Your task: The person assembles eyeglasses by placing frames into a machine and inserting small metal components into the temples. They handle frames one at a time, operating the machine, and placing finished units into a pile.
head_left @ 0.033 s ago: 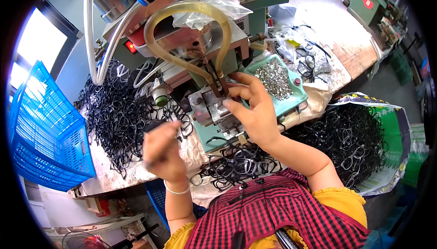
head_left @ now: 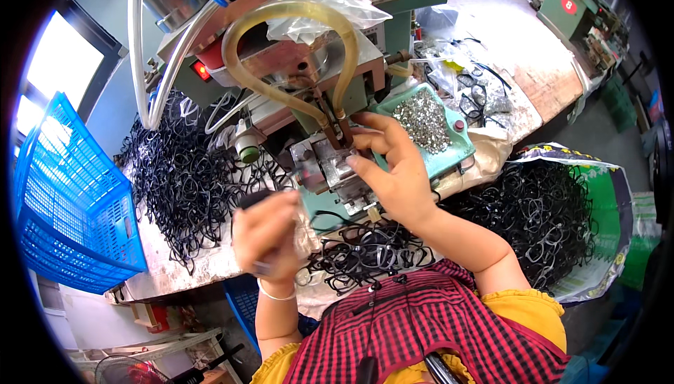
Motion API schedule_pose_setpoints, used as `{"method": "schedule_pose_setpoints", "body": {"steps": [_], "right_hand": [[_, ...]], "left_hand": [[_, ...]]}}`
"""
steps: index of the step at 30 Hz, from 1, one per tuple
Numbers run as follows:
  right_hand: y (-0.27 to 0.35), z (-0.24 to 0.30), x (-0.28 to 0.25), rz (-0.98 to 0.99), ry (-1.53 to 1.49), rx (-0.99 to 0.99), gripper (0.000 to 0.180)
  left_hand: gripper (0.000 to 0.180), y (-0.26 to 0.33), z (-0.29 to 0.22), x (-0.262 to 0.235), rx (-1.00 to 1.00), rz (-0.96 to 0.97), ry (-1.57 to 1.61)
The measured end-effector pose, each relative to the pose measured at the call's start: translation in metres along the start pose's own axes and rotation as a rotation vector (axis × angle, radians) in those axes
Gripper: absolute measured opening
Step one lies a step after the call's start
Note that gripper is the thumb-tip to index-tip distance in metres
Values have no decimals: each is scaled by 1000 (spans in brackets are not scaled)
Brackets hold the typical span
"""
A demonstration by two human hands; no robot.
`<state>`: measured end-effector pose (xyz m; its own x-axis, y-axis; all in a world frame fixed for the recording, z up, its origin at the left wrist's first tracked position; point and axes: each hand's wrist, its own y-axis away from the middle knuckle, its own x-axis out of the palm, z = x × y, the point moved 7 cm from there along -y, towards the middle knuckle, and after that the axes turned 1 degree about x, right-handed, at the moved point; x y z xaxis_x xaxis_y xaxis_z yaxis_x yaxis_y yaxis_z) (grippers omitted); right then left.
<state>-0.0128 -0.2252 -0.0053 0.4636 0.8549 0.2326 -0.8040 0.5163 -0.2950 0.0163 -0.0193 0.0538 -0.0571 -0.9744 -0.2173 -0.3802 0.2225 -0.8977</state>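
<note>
My left hand (head_left: 267, 236), near the tabletop (head_left: 165, 275) front edge w/ little free room amid black frames (head_left: 186, 177), has fingers curled pinching one black frame piece (head_left: 254, 198), while right hand (head_left: 393, 173) fingers spread on the metal fixture (head_left: 326, 166) just beyond, beside the tray of small metal parts (head_left: 425, 121).

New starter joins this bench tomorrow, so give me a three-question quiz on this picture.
1. True or false: the right hand reaches to the metal fixture under the machine head.
2. The green tray holds: A) black frames B) small silvery parts C) tubing
3. Which side of the machine is the blue crate on?

Key: 1 true; 2 B; 3 the left, beyond the black frames, near the left hand.
</note>
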Motion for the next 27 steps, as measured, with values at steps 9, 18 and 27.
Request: {"method": "schedule_pose_setpoints", "body": {"steps": [9, 18, 27], "right_hand": [[-35, -68, -132, -113, 1295, -247, 22], [-34, -54, -112, -168, 1202, -421, 10], [-27, -49, -115, -210, 1109, -392, 9]], "left_hand": [[35, 18, -7, 64, 224, 467, -36], [31, 27, -10, 62, 90, 407, -39], [24, 12, 39, -97, -256, -313, -591]]}}
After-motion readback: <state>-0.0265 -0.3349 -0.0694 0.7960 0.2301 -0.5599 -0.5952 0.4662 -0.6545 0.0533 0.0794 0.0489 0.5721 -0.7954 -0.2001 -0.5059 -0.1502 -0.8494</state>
